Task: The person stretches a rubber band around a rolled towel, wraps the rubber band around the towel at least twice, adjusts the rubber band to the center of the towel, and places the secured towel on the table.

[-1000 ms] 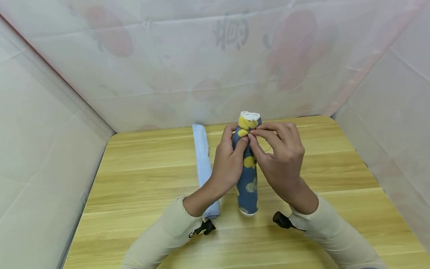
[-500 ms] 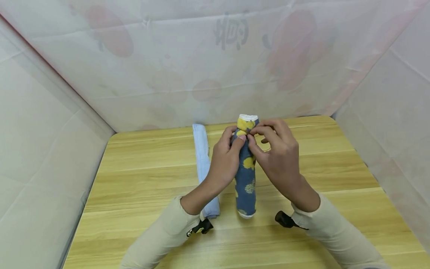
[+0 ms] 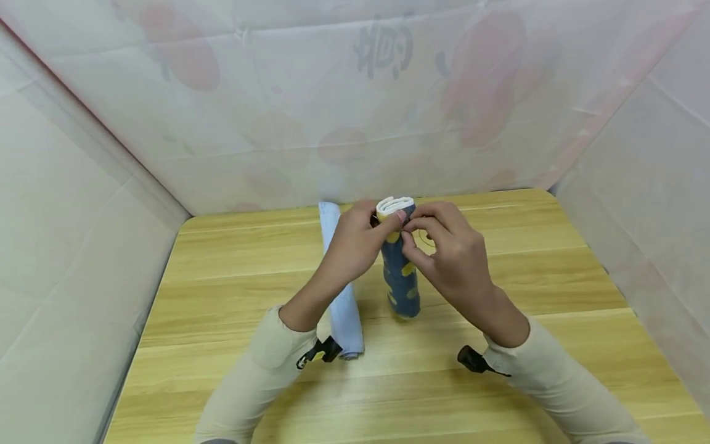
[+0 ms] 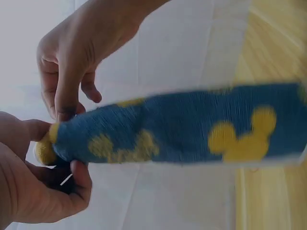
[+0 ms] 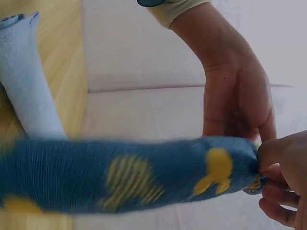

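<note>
So both hands are up at the top end of the rolled navy-blue towel with yellow cartoon-mouse shapes (image 3: 400, 271), which is tilted upright with its bottom end on or just above the light wooden counter (image 3: 222, 290); can't tell for sure if it's touching. The left hand (image 3: 355, 243) is curled around the upper part of the roll, thumb pressed near the white-and-yellow rolled end. The right hand (image 3: 444, 259) is pinching the fabric right at that same end with its fingertips (image 5: 271, 155), the other fingers curled underneath. There might be something thin like a band by the fingers, but it's too small to call.

A second roll, a pale blue towel (image 3: 341, 290), lies flat on the counter just to the left, partly under the left forearm.

What could go sideways, imo: the grip is all at one end, so if either pinch slips the outer layer could spring loose and the roll unwind. And since it's standing on a narrow end, the bottom could skid out or tip onto the pale blue one.
</note>
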